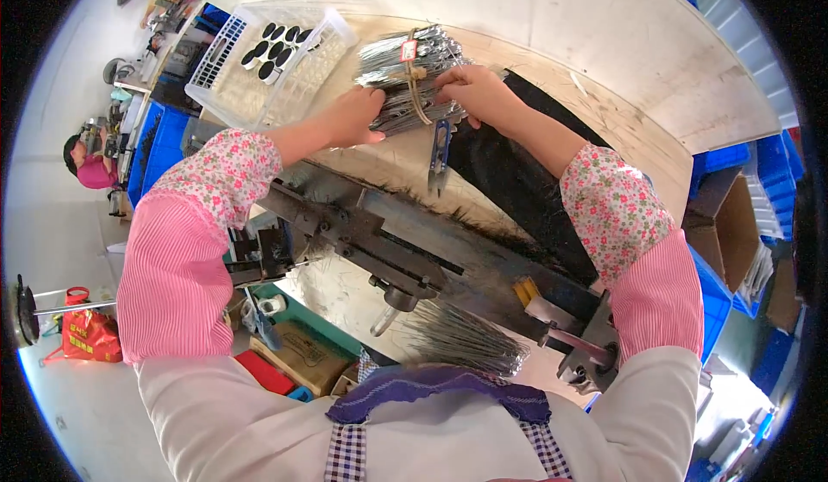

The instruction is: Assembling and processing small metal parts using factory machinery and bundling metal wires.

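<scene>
A bundle of thin, silvery metal wires (401, 107) lies on the wooden tabletop, bound round its middle by a brown tie with a red and white tag (409, 50). My left hand (355, 116) is closed on the bundle's left end, thumb and fingers apart across it. At the right end, my right hand (477, 93) has its fingers curled on the wires, close to the tie; some fingertips are hidden among them. Just below the bundle, a pair of thread snips (439, 156) with blue handles points toward me, touched by neither hand.
A clear plastic crate (332, 46) at the far left holds black-topped white pieces. Dark cloth (526, 184) lies right of the snips. Nearer me are a dark metal fixture (362, 236) and loose wires (466, 340). A cardboard box (720, 223) stands right; people work far left.
</scene>
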Demonstrator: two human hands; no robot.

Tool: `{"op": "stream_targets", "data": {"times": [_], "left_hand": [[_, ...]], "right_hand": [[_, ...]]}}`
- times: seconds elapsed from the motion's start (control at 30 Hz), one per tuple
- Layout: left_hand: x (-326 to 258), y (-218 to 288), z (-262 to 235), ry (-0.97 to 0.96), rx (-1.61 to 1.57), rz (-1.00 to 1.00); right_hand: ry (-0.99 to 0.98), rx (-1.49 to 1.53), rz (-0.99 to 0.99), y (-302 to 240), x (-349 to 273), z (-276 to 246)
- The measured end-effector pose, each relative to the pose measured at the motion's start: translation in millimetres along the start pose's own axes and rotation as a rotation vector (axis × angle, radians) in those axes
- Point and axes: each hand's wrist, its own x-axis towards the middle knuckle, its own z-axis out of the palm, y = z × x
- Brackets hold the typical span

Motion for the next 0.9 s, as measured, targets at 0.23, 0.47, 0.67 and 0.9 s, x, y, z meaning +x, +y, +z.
{"op": "stream_targets", "data": {"times": [0.23, 0.47, 0.67, 0.9], "left_hand": [[-10.6, -21.9, -20.9, -0.207, -0.126, -0.052], [-28.9, -42.0, -6.7, -0.271, -0.203, -0.078], [-26.4, -25.1, -11.3, -0.201, -0.426, -0.208], [-24.3, -34.3, -6.2, -0.488, -0.066, -0.192]], "right_hand": [[-0.032, -0.035, -0.1, 16.3, -0.8, -1.0], [-0.117, -0.032, -0.009, 4.8, -5.6, 3.9], [-0.101, 0.014, -0.024, 15.6, -8.9, 1.0], [-0.098, 0.035, 0.02, 12.9, -15.2, -8.1]]}}
